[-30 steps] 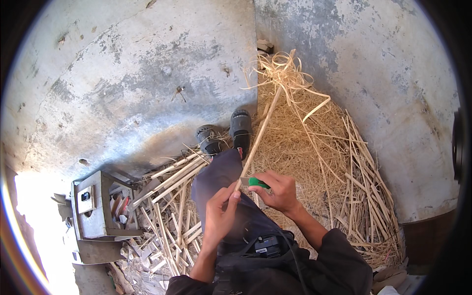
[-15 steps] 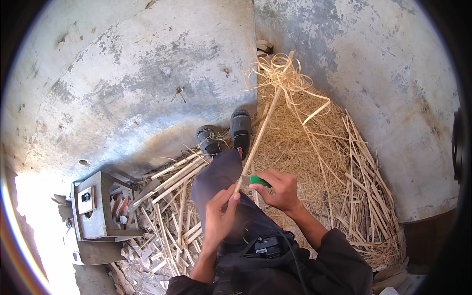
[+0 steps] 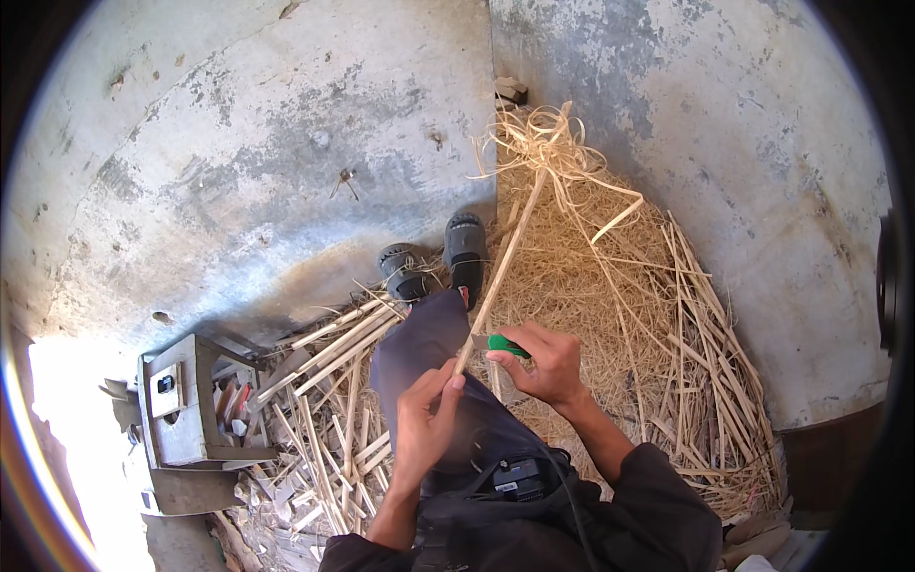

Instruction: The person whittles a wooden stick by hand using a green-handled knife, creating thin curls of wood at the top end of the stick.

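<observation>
My left hand is closed around the near end of a long pale strip of wood or bamboo. The strip slants up and away to the right, and its far end is wrapped in curled shavings. In my right hand is a knife with a green handle, gripped between thumb and fingers. Its short blade lies against the strip, a little beyond my left fingertips. My legs in dark trousers stretch out beneath the strip.
A large heap of fine shavings covers the floor ahead and right, bordered by cut strips. More strips lie scattered at left beside a grey wooden stool. Worn walls meet in a corner beyond my shoes.
My right hand and the knife have shifted very slightly to the right. The strip and my left hand stay nearly in place.
</observation>
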Available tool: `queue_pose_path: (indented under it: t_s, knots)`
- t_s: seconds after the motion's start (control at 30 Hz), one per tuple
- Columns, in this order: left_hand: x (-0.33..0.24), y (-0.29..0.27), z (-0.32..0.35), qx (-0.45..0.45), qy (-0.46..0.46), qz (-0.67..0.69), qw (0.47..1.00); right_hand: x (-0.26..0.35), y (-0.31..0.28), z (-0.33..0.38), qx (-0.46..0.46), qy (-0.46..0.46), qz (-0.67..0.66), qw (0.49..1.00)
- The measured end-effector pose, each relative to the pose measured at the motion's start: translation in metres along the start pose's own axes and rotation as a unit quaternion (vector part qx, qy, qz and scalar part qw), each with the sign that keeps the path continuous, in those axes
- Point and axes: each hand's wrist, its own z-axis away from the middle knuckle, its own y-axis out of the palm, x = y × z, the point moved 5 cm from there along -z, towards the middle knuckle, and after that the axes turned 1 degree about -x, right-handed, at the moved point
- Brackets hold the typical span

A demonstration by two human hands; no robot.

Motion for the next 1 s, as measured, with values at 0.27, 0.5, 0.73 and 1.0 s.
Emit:
queue_pose_path:
  t_s: [0.27, 0.5, 0.73, 1.0]
  knots:
    - [0.006, 0.004, 0.002, 0.014, -0.036, 0.063, 0.997, -0.002, -0.001, -0.003, -0.041, -0.014, -0.03, 0.999]
    - [0.042, 0.007, 0.023, 0.049, -0.086, 0.079, 0.992, -0.054, -0.023, -0.027, -0.076, 0.089, -0.008, 0.993]
    - [0.049, 0.011, 0.023, 0.079, -0.107, 0.132, 0.982, -0.042, -0.005, -0.01, -0.044, 0.109, -0.064, 0.991]
    - [0.043, 0.009, 0.012, 0.07, -0.11, 0.124, 0.984, -0.007, 0.015, 0.014, 0.037, 0.039, -0.068, 0.996]
